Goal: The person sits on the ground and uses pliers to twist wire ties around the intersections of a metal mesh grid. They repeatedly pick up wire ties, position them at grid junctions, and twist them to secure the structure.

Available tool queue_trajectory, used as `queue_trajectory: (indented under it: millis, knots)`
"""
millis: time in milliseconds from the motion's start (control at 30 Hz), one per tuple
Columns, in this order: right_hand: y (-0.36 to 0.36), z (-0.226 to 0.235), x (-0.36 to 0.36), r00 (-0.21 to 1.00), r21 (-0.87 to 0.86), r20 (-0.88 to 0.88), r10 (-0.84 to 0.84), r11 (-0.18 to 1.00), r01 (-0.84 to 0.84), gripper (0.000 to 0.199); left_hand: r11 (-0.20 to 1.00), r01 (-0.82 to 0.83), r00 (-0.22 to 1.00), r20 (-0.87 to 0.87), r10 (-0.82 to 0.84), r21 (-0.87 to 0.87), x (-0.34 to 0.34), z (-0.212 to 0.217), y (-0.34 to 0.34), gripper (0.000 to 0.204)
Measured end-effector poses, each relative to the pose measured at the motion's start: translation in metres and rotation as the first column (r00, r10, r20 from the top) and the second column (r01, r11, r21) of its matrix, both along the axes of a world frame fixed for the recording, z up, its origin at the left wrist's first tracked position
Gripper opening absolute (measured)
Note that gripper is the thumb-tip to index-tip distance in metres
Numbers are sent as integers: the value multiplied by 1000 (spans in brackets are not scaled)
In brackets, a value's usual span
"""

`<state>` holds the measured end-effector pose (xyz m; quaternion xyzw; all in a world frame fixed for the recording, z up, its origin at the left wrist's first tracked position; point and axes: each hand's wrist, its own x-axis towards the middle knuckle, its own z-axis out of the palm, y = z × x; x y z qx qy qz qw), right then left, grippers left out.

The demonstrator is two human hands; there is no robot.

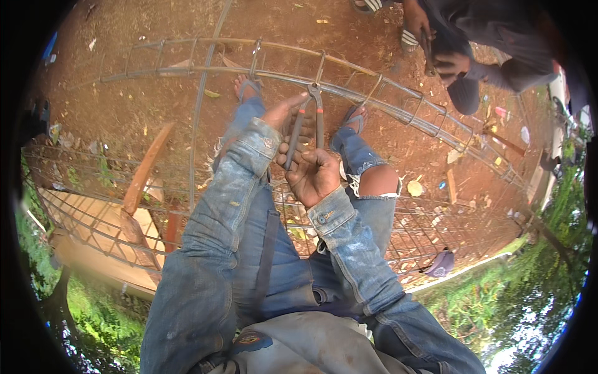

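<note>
Where the pincers (314, 91) stand, head view: jaws at the rebar cage (358, 97), handles spread.
Right hand (316, 177): fingers curled on one handle.
Left hand (288, 117): beside handles, grip can't be told.
Around cage: long bar (197, 115) crossing, left; co-worker's hand (452, 65) beyond.

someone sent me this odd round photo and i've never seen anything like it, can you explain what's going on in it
There's no machine: a person works bare-handed. The single picture comes from a fisheye camera on their head, looking down, so edges bend and blue denim sleeves rise from below. The right hand holds metal pincers with long dark handles and red bands. The left hand is close beside them; whether it grips too is unclear. In this view the tool's head overlaps a long, narrow cage of thin metal bars, which stretches across reddish-brown earth with scattered leaves. At upper right is another person in dark clothing.
</note>
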<state>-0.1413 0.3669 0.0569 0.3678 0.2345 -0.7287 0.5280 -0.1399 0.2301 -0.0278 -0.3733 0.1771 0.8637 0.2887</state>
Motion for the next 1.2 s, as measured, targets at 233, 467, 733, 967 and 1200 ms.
queue_trajectory:
  millis: [233, 467, 733, 967, 1200]
  knots:
    - [-2, -33, 41, 892, -429, 178, -415, 783, 450, 45, 960, 119, 992, -18, -128, -252, -23, -1, 15, 49]
    - [4, -10, 31, 981, -246, 142, -133, 955, 165, 33, -698, 537, -144, 764, -629, -474, -100, 90, 46, 40]
    - [-14, -25, 36, 877, -491, 273, -395, 727, 480, 35, -967, -60, -520, 835, -180, -246, -83, 40, 60, 44]
    - [-43, -14, 30, 831, -105, 338, -441, 860, 499, 39, -929, -116, -309, 902, -302, -351, -58, 24, 36, 57]
    - [-35, -43, 44, 848, -261, 352, -396, 829, 495, 42, 342, 812, 575, 551, -605, -473, -64, 37, 7, 52]
